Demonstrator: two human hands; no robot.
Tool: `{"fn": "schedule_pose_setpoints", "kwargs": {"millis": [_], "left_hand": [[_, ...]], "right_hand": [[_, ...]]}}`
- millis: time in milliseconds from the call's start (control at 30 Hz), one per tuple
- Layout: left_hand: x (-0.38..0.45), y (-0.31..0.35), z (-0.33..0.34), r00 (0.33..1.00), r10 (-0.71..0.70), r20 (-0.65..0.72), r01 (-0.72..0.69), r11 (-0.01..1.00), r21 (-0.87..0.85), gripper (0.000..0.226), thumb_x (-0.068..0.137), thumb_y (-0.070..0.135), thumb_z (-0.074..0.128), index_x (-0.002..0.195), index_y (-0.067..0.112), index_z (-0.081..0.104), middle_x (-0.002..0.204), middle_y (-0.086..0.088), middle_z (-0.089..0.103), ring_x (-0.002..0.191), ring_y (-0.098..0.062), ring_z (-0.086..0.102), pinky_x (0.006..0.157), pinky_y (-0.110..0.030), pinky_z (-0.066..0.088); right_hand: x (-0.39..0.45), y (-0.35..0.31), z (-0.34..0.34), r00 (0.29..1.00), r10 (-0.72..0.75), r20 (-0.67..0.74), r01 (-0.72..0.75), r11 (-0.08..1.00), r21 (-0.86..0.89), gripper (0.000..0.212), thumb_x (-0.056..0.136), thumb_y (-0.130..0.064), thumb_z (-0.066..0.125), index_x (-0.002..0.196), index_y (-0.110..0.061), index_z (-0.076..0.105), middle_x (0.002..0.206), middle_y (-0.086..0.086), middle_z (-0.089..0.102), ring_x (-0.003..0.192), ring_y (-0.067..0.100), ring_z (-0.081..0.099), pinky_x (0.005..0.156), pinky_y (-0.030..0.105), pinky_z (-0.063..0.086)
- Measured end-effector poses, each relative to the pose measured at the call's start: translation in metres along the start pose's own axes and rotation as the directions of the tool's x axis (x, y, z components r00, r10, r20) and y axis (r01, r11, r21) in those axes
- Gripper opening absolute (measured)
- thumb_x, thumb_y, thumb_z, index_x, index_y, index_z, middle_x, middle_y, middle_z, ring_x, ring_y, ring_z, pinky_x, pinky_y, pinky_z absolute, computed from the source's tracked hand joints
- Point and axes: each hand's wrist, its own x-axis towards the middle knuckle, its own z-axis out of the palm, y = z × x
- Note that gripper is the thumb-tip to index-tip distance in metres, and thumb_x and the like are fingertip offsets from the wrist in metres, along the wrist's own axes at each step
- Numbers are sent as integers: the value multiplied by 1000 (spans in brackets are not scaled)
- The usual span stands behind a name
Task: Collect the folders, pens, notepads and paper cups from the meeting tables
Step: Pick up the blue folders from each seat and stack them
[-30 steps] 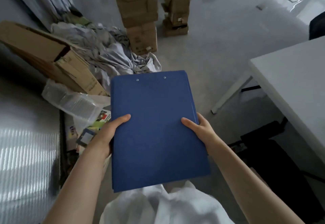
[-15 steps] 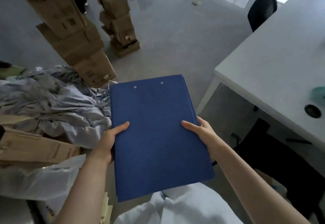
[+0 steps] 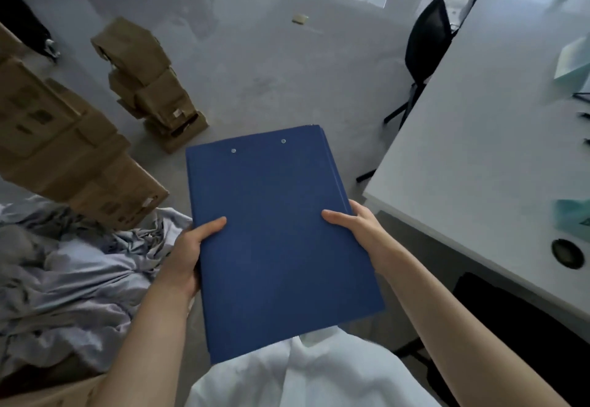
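A stack of blue folders (image 3: 281, 234) is held flat in front of my chest, two rivets near its far edge. My left hand (image 3: 188, 253) grips its left edge, thumb on top. On the right edge my right hand (image 3: 357, 227) grips it the same way. To the right stands a white meeting table (image 3: 485, 138). On it lie pale green notepads (image 3: 574, 61), a teal item (image 3: 571, 218) at the frame's edge and dark pens (image 3: 582, 116), all blurred.
Stacked cardboard boxes (image 3: 64, 151) and a smaller box pile (image 3: 150, 87) stand on the left. Crumpled grey cloth (image 3: 64, 272) lies at lower left. A black chair (image 3: 424, 45) sits by the table's far end, another dark chair (image 3: 526, 326) under its near edge. Grey floor (image 3: 271, 71) ahead.
The view has swung to the right: boxes and cloth slid left and more of the white table came into sight. Both hands keep the same hold on the folders.
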Motion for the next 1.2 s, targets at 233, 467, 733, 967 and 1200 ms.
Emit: {"fn": "schedule_pose_setpoints", "kwargs": {"millis": [233,467,733,967,1200], "left_hand": [[107,68,31,996,-19,92,10,995,102,36,84,18,65,117,6,66,111,-17,72,95,-36,70,82,-46,58],[213,170,69,970,-79,230,13,962,274,28,86,16,63,111,3,67,102,-17,74,77,-29,73,63,-40,62],[299,236,151,885,-201,420,-31,874,484,40,85,21,67,122,8,61,109,-15,73,90,-33,72,67,-40,60],[341,237,267,814,-281,507,-98,795,599,32,88,19,65,119,12,62,108,-12,74,96,-35,70,78,-45,59],[354,211,403,748,-373,549,-147,714,685,32,87,19,66,118,14,61,106,-10,74,88,-30,72,72,-40,58]], "right_hand": [[77,-47,1,992,-2,-126,14,995,100,41,81,-18,73,119,-16,57,111,9,71,96,31,71,85,50,56],[149,-105,21,963,-30,-268,84,977,194,41,84,-21,71,121,-13,57,112,10,71,96,30,71,82,47,58],[190,-140,0,898,-50,-437,208,923,324,51,77,-25,76,123,-16,57,114,7,71,99,29,70,85,47,56],[197,-160,-66,818,-62,-571,339,855,393,55,76,-25,76,125,-14,56,117,9,69,102,32,69,88,49,55],[182,-181,-155,689,-67,-722,453,817,357,44,85,-21,70,126,-15,55,119,6,68,102,28,69,89,50,55]]}}
